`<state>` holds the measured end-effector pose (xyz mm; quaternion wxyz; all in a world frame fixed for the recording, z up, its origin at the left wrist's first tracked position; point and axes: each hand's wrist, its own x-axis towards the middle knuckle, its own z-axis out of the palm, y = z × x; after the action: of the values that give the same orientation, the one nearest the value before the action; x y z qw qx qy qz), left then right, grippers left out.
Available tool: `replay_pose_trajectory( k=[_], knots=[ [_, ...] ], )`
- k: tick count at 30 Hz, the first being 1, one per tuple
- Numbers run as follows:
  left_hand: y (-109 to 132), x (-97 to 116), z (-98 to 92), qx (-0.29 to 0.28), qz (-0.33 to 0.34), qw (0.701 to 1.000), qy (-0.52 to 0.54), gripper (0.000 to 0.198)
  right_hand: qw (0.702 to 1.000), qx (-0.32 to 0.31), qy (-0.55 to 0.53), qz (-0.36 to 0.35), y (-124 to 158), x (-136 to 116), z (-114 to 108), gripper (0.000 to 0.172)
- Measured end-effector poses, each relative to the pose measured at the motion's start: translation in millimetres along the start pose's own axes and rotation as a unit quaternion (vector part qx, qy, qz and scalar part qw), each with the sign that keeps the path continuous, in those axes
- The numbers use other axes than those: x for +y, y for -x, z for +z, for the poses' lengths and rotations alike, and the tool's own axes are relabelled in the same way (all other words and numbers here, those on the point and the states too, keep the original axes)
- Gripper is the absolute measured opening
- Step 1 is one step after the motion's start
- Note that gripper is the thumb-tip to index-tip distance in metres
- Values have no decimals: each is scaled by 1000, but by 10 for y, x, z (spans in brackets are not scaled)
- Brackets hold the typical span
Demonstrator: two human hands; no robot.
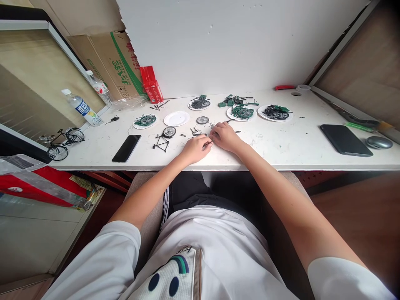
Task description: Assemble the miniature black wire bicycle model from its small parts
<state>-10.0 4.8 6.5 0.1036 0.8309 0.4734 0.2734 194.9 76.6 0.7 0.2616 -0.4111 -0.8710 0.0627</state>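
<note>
Close to the table's front edge, my left hand is closed on a thin dark part. The fingers of my right hand are pinched right beside it, touching or nearly touching its tip; what they hold is too small to make out. Just beyond my hands lie a small black bicycle part and a loose spoked wheel. To the left lies a partly built model bicycle frame with one wheel at its upper end.
Plates of green parts and black parts stand further back, near a bare white plate. A finished model bicycle stands far left, near a phone and a bottle. A black tablet-like slab lies right.
</note>
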Motion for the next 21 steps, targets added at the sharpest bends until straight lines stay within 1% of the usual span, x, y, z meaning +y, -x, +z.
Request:
replay_pose_trajectory(
  k=[8, 21],
  knots=[
    [-2, 2, 6, 2, -5, 1000, 2, 16, 1000, 4, -5, 3, -9, 6, 10, 24],
    [-5, -52, 43, 11, 8, 1000, 6, 16, 1000, 0, -4, 3, -2, -7, -1, 24]
  ],
)
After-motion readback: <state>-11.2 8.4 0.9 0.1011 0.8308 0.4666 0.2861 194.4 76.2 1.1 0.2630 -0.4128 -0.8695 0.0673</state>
